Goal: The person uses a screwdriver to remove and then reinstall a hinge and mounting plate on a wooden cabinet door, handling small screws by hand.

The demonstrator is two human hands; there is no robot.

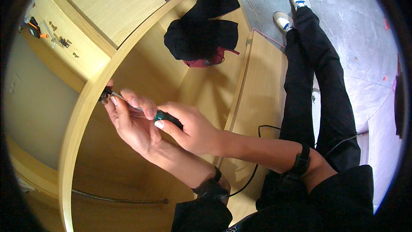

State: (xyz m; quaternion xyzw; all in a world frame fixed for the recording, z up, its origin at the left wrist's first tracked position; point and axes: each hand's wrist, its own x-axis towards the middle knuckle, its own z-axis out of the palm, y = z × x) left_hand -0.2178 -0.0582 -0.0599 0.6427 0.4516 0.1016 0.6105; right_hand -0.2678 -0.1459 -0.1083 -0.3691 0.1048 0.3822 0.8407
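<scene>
My right hand grips the dark green handle of a screwdriver. Its thin metal shaft runs up and left to a small dark fitting on the inner edge of a light wooden cabinet panel. My left hand lies under the shaft, fingers curled around it near the tip and steadying it against the panel. Both wrists wear black bands.
A black garment with a dark red piece lies deep inside the cabinet. A wooden door panel stands open on the right. My legs in black trousers and white shoes rest on the grey floor. Small hardware lies on a board at upper left.
</scene>
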